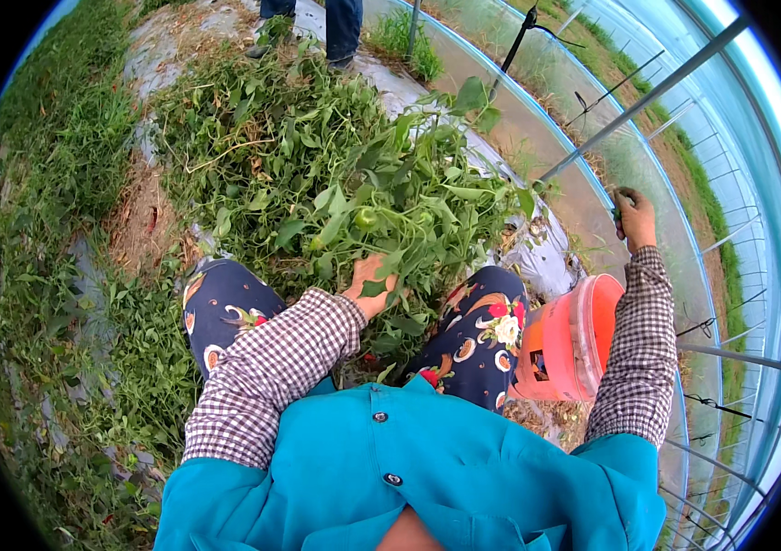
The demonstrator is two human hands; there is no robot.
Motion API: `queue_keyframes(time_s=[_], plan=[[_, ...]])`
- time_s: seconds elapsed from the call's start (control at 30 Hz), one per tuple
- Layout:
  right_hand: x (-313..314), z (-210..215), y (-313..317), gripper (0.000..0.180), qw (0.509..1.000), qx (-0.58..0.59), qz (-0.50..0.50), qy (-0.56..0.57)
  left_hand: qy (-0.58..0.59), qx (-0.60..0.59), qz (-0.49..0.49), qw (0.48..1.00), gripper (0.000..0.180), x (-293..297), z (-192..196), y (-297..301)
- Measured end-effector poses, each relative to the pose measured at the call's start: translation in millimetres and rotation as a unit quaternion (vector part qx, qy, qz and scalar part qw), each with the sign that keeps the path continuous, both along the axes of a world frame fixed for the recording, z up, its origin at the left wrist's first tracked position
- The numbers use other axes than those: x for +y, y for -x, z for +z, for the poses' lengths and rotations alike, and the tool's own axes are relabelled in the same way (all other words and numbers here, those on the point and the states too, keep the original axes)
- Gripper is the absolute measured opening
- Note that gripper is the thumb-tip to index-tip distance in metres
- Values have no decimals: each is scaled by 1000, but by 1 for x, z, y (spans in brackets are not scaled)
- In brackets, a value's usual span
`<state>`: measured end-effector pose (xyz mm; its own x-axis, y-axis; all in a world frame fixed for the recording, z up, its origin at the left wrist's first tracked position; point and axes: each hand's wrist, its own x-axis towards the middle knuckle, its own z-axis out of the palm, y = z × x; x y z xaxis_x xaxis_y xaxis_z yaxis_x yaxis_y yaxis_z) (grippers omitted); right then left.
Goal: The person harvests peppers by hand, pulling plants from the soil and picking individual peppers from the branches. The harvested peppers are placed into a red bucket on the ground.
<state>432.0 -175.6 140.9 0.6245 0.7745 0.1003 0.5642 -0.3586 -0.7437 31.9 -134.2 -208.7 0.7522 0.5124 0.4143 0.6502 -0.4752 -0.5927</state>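
Between my knees, my left hand reaches into a heap of leafy green plants. Its fingers appear curled around a leafy stem, though leaves partly cover them. A round green fruit hangs among the leaves just beyond that hand. Out to the right, my right hand is raised with its fingers curled closed. A small dark green bit shows at its fingertips, too small to name. Below the right hand stands a pink-orange bucket, tilted with its mouth toward the right forearm; its contents are hidden.
Another person's legs in dark blue trousers stand beyond the heap. Metal poles and clear plastic sheeting of a tunnel greenhouse curve along the right. Silvery ground film lies beside the plants; low greenery covers the left side.
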Motion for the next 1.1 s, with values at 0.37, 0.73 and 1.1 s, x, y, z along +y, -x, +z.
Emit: queue_keyframes(time_s=[0.37,0.73,1.1], plan=[[-134,-83,-43,22,957,-201,17,208,734,-410,59,539,30,6,110,-27],[12,-57,350,29,698,-280,656,-59,653,-358,42,666,38,-6,111,-35],[78,-60,359,21,525,-568,548,319,566,-181,78,801,44,-7,92,-38]])
